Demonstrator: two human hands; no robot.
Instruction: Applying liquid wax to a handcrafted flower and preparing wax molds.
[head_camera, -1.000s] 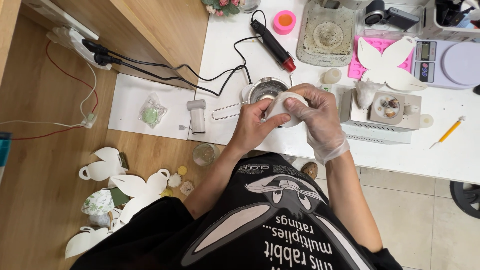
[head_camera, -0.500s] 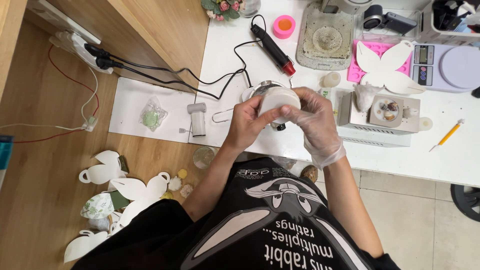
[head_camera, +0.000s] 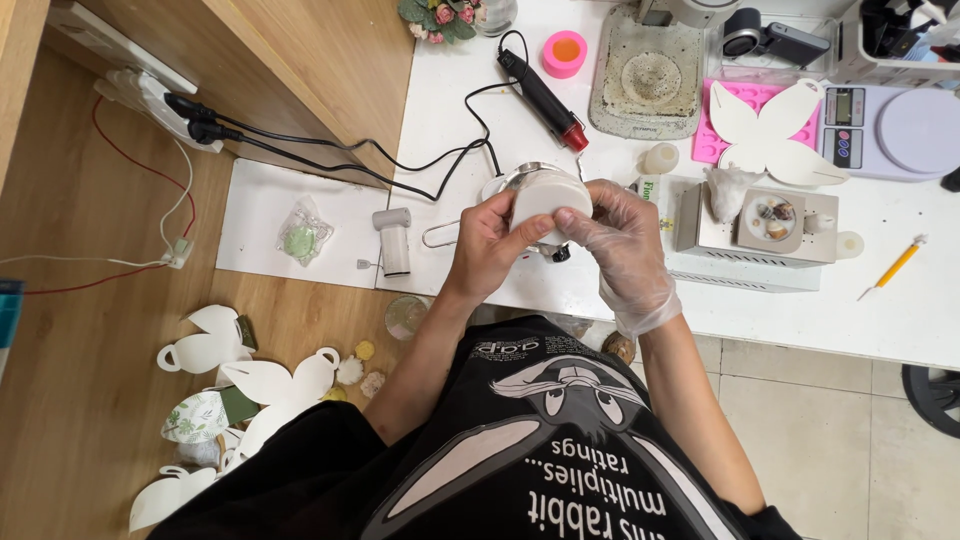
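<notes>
**So, both hands on one little white block**

Basically the bare left hand (head_camera: 490, 245) and the clear-gloved right hand (head_camera: 620, 240) are both clamped on a small round off-white block (head_camera: 545, 195), held up just above the white counter (head_camera: 900, 300). A black heat tool with a red tip (head_camera: 543, 98) lies nearby, beside a round pink mould (head_camera: 565, 53).

Both forearms rise from the lower centre of the frame and converge at its middle, elbows bent and wrists nearly meeting. The bare left hand (head_camera: 490, 248) sits left of centre, fingers curled in a grip with the thumb pointing right. The right hand (head_camera: 620, 245), in a thin clear glove bunched at the wrist, faces it with fingers flexed, fingertips (head_camera: 572, 216) close to the left thumb.
</notes>
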